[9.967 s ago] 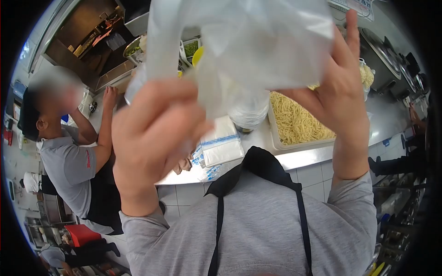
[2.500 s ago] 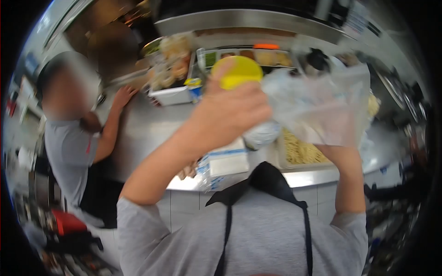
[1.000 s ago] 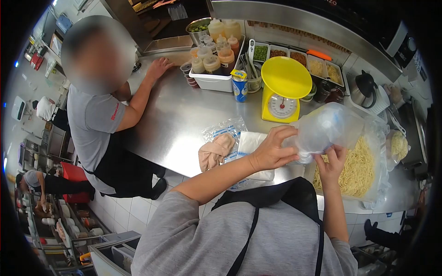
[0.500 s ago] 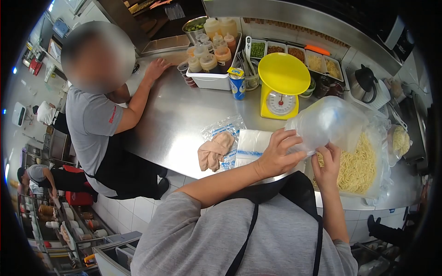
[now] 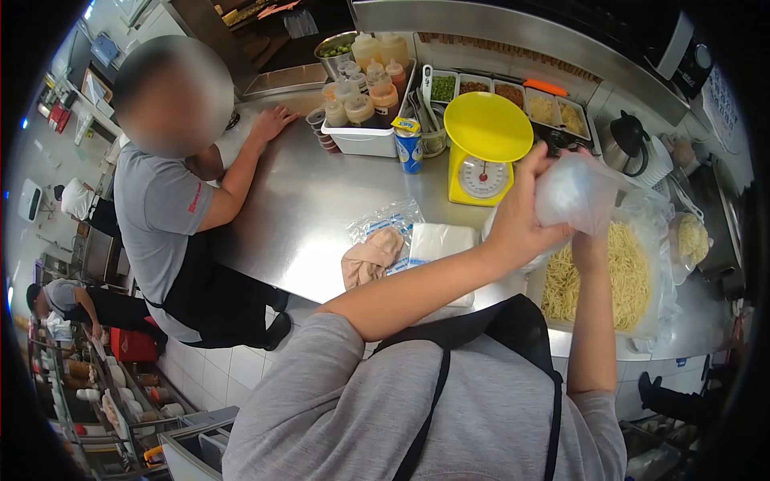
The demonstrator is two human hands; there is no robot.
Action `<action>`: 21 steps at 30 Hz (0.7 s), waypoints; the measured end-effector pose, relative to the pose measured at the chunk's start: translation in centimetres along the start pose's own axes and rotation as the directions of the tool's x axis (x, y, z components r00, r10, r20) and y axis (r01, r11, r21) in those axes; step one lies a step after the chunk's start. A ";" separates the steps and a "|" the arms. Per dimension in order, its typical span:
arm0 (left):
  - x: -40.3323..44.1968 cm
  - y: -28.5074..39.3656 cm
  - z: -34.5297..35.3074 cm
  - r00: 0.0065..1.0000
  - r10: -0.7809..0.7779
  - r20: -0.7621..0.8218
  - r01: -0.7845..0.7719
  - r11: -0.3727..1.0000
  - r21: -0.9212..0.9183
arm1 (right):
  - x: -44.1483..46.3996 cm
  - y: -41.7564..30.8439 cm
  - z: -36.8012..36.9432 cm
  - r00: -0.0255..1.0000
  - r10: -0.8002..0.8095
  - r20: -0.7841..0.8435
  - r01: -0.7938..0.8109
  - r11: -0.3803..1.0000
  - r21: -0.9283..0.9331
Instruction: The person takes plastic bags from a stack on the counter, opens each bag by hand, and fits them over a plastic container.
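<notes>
My left hand (image 5: 517, 212) is closed around a translucent plastic bag (image 5: 584, 192), its thumb below and its fingers along the left side. Behind the bag is my right hand (image 5: 592, 242), raised close against it; its fingers are mostly hidden. Below the bag, a pale tray (image 5: 553, 325) holds yellow noodles (image 5: 605, 276). A yellow kitchen scale (image 5: 488, 138) with a round pan stands just beyond my left hand. Left of my forearm lies a stack of white plastic bags (image 5: 441, 243) beside a crumpled beige cloth (image 5: 373, 256).
A white bin (image 5: 361, 142) of sauce bottles and a blue can (image 5: 409, 152) stand farther back. Several topping containers (image 5: 473, 85) line the wall, near a black-lidded jug (image 5: 626, 144). A co-worker (image 5: 164, 192) leans on the steel counter (image 5: 297, 200) at left.
Both hands have lifted the plastic bag slightly away from me. The left hand has turned and wrapped around it, and the right hand has gone behind it. The co-worker's arm stays put.
</notes>
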State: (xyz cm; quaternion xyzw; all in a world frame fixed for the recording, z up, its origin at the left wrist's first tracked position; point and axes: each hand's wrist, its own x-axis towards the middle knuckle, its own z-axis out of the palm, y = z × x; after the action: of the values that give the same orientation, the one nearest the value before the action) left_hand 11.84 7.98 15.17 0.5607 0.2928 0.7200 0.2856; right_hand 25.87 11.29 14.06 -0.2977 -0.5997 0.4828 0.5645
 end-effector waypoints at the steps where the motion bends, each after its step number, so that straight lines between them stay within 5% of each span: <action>1: -0.4 -0.7 -0.5 0.997 0.034 0.075 -0.046 0.984 0.173 | -0.1 2.3 0.2 0.999 0.029 -0.022 -0.027 0.996 0.087; 3: -1.4 -1.9 -1.4 0.987 0.047 0.154 -0.097 0.937 0.335 | -0.5 4.0 0.5 0.997 0.065 -0.044 -0.057 0.984 0.171; 6: -3.4 -3.7 -2.8 0.975 -0.130 0.178 0.066 0.944 0.324 | -2.2 4.1 1.2 0.998 0.062 0.023 -0.061 0.997 -0.040; 10: -4.6 -5.0 -3.5 0.979 -0.096 0.181 0.056 0.976 0.211 | -3.2 3.9 0.6 0.994 0.110 -0.005 -0.109 0.971 -0.211; 13: -5.5 -6.1 -5.4 0.962 -0.042 0.271 -0.062 0.930 0.362 | -3.2 3.6 -0.9 0.974 0.170 0.148 -0.140 0.970 -0.198; 14: -5.3 -6.1 -6.2 0.951 -0.015 0.309 -0.141 0.868 0.476 | -2.7 3.8 -1.3 0.988 0.051 0.149 -0.021 0.981 -0.192; 16: -2.1 -3.5 -6.2 0.972 0.150 0.180 -0.211 0.895 0.393 | -0.9 2.9 -1.7 0.989 -0.121 0.090 0.134 0.979 -0.155; 18: 1.3 0.4 -3.7 0.975 0.215 0.054 -0.219 0.971 0.096 | 1.1 -0.2 -1.0 0.989 -0.147 0.025 0.149 0.981 -0.127; 21: 3.2 2.1 -1.5 0.945 0.280 0.167 -0.309 0.931 0.193 | 2.7 -2.1 1.3 0.967 -0.251 0.033 0.248 0.965 0.083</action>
State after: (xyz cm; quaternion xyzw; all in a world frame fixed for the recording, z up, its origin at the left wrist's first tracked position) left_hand 9.57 8.81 18.44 0.6740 0.2618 0.6783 0.1307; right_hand 24.50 12.63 17.20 -0.1870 -0.6254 0.4372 0.6187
